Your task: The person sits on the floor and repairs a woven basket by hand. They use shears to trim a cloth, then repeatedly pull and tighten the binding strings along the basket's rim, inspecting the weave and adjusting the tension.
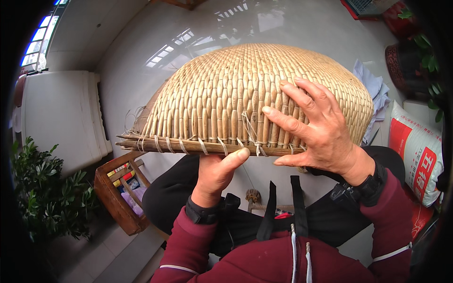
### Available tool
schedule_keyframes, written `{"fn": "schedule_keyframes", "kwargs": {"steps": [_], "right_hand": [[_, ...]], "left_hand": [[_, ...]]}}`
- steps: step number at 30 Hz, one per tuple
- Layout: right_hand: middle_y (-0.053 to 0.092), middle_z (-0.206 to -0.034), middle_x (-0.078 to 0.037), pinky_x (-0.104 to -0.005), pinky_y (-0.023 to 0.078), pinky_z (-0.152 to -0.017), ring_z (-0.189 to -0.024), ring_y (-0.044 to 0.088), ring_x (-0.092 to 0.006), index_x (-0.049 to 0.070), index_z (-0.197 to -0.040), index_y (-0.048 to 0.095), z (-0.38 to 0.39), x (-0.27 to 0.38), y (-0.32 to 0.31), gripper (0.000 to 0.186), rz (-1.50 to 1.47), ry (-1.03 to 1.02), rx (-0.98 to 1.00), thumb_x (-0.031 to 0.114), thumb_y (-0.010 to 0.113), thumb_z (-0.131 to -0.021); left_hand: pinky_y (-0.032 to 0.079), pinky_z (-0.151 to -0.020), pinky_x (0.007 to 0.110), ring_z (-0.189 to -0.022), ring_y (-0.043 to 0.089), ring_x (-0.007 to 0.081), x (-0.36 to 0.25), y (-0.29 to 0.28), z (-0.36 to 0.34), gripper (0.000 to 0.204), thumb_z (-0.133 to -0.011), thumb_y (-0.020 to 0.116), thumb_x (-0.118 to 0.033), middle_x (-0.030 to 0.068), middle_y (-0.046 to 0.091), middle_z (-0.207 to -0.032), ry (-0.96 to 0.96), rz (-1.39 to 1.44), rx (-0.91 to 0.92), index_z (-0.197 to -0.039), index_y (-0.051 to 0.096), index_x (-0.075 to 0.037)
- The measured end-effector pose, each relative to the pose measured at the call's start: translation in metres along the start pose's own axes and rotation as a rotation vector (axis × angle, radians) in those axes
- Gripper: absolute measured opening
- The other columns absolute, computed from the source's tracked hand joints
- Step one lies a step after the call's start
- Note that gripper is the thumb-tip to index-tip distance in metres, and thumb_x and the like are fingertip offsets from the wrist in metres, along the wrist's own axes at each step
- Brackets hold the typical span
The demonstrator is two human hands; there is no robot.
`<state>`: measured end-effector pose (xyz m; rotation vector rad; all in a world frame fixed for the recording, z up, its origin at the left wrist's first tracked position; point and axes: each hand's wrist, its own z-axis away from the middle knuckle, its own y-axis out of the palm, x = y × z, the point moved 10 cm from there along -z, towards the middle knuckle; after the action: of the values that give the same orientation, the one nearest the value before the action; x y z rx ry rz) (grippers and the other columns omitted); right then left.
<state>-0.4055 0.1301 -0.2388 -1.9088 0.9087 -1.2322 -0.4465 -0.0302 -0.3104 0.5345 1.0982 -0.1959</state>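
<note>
A large woven basket (pixel 226 85) of pale straw-coloured strips lies tilted over my lap, its rounded outside facing up. Thin cord wraps the bundled-stick rim (pixel 181 146) along the near edge, with a knot and loose cord ends (pixel 251 134) near the middle. My left hand (pixel 214 172) grips this rim from below, thumb against its near side; its other fingers are hidden under the basket. Spread over the weave right of the knot, my right hand (pixel 325 132) has its fingers apart and resting on the strips, with its thumb by the rim.
A wooden stool or rack (pixel 115 195) holding colourful packets stands at left, beside a leafy plant (pixel 52 188) and a white cabinet-like box (pixel 61 115). On the right are a red-and-white sack (pixel 415 153), pale cloth (pixel 375 89) and a dark plant pot (pixel 401 68).
</note>
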Motion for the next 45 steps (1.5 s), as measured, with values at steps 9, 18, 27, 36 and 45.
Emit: {"fn": "schedule_keyframes", "kwargs": {"steps": [9,18,27,36,45], "right_hand": [[0.042,-0.14,-0.015,-0.0512,0.032,-0.107,-0.128,0.04,-0.0364,0.027,-0.133,0.053,0.0,-0.007,0.006,0.093,-0.037,0.056,0.006,0.038,0.087,-0.047],[0.045,-0.138,-0.015,-0.0492,0.032,-0.107,-0.126,0.042,-0.036,0.029,-0.132,0.053,-0.001,-0.009,0.005,0.093,-0.022,0.048,0.001,0.041,0.086,-0.046],[0.045,-0.139,-0.015,-0.0495,0.033,-0.106,-0.126,0.043,-0.0366,0.028,-0.132,0.054,-0.001,-0.013,0.003,0.09,0.0,0.031,-0.003,0.04,0.084,-0.048],[0.044,-0.141,-0.014,-0.0508,0.034,-0.107,-0.128,0.042,-0.0358,0.028,-0.134,0.054,0.003,-0.018,0.003,0.091,0.013,0.055,0.01,0.034,0.083,-0.048],[0.044,-0.141,-0.014,-0.0506,0.034,-0.107,-0.129,0.042,-0.0354,0.029,-0.134,0.053,0.004,-0.019,0.005,0.091,0.009,0.059,0.009,0.034,0.084,-0.048]], "left_hand": [[0.034,-0.11,0.043,-0.132,0.041,0.028,0.001,0.0,-0.004,0.08,-0.077,0.068,-0.011,0.0138,0.039,-0.144,0.046,-0.022,-0.005,-0.145,0.027,-0.001],[0.032,-0.111,0.043,-0.133,0.04,0.0277,-0.001,0.002,-0.007,0.08,-0.077,0.068,-0.008,0.0135,0.038,-0.144,0.074,0.017,0.002,-0.145,0.027,-0.001],[0.03,-0.113,0.045,-0.135,0.037,0.0299,-0.001,0.004,-0.008,0.081,-0.077,0.068,-0.009,0.014,0.036,-0.146,0.08,0.042,-0.007,-0.146,0.025,-0.002],[0.03,-0.113,0.045,-0.136,0.036,0.0297,0.006,0.006,-0.009,0.082,-0.077,0.067,-0.011,0.0133,0.035,-0.147,0.042,0.013,-0.002,-0.147,0.024,-0.003],[0.031,-0.112,0.045,-0.135,0.037,0.0302,0.009,0.007,-0.011,0.086,-0.076,0.069,-0.015,0.0142,0.034,-0.147,0.038,0.016,-0.007,-0.147,0.022,-0.004]]}}
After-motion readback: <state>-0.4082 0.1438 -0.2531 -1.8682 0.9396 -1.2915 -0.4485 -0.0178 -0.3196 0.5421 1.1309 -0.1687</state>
